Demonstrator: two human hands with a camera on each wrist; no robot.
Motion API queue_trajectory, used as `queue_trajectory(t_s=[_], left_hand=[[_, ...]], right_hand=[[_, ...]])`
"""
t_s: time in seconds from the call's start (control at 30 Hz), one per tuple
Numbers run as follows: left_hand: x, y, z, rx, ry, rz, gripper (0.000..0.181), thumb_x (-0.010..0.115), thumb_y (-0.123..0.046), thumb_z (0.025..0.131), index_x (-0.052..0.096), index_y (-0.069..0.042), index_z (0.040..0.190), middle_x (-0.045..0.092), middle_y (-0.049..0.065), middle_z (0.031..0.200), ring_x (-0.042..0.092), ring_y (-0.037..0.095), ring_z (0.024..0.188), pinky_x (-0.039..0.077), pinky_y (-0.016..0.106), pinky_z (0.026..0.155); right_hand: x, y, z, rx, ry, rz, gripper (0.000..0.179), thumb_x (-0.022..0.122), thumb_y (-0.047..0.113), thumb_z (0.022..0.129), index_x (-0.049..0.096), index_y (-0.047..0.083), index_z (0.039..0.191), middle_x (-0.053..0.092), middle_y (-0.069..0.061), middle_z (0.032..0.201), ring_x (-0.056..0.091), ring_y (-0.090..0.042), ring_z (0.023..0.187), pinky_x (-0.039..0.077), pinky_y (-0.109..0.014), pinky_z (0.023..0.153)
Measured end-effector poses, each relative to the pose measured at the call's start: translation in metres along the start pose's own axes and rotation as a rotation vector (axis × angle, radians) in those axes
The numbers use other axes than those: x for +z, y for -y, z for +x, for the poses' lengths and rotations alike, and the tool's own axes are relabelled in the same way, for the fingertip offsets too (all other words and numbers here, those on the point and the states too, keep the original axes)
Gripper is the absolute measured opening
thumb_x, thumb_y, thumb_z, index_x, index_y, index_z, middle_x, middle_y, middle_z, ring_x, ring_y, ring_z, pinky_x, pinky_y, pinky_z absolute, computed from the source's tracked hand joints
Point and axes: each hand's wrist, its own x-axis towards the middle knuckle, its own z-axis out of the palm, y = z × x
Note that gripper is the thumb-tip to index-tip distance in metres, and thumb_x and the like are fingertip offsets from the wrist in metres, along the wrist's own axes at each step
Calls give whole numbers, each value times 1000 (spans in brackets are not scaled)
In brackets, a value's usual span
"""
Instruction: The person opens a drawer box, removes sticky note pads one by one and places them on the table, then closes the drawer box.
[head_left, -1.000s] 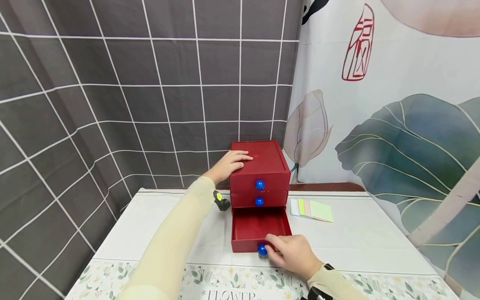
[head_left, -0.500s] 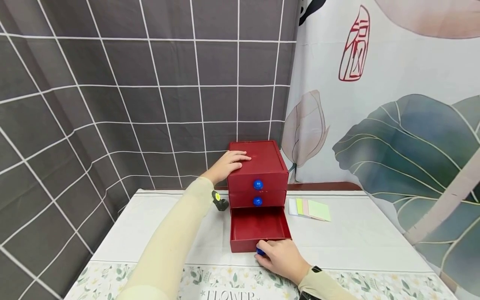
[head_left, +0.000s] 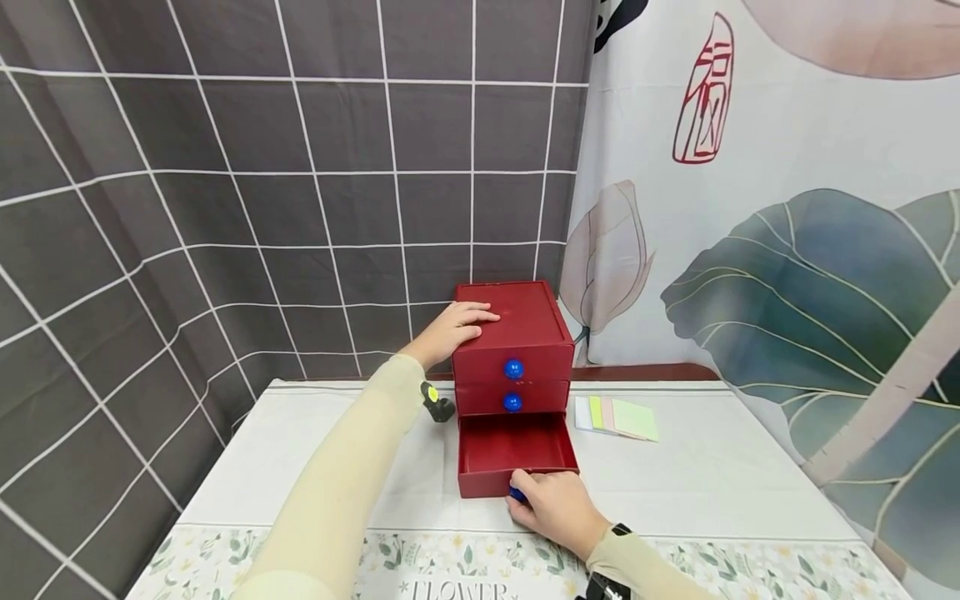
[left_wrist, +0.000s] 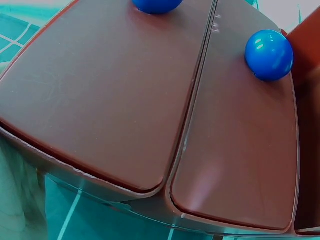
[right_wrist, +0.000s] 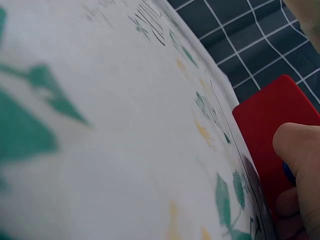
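Note:
A small red drawer chest (head_left: 525, 310) stands toward the back of the table, with two upper drawers closed and the bottom drawer (head_left: 481, 485) pulled out, its inside bare. My left hand (head_left: 448, 332) rests on the left side of the chest's top, fingers spread and nearly straight. At the bottom drawer's front, my right hand (head_left: 558, 507) pinches its blue knob (head_left: 517, 494), which is mostly covered by the fingers. The right wrist view shows the thumb (right_wrist: 297, 142) over that knob. Close up in the left wrist view is a closed drawer's blue knob (left_wrist: 269, 55).
Colored sticky notes (head_left: 618, 418) lie right of the chest. The table (head_left: 697, 483) has a white cloth with a floral front border. A dark gridded curtain (head_left: 337, 208) hangs behind, and a white leaf-patterned one (head_left: 637, 100) at right.
My right hand has closed its fingers on the bottom drawer's knob, and the drawer has slid slightly inward. The left hand keeps its place on top of the chest.

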Motion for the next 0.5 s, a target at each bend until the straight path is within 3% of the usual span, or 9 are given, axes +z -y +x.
queue_trajectory(t_s=[0.27, 0.5], left_hand=[[1, 0, 1, 4, -3, 0, 40, 52, -13, 99, 66, -16, 136, 49, 6, 152, 36, 26, 142, 29, 47, 117], [2, 3, 1, 22, -7, 13, 40, 52, -13, 99, 66, -14, 136, 49, 8, 152, 36, 28, 142, 29, 48, 117]], right_hand=[[0, -4, 2, 15, 24, -7, 31, 80, 33, 82, 51, 22, 84, 46, 15, 55, 40, 2, 46, 20, -13, 44], [1, -2, 4, 18, -13, -19, 31, 79, 32, 81, 49, 22, 81, 45, 15, 54, 41, 0, 45, 18, -15, 44]])
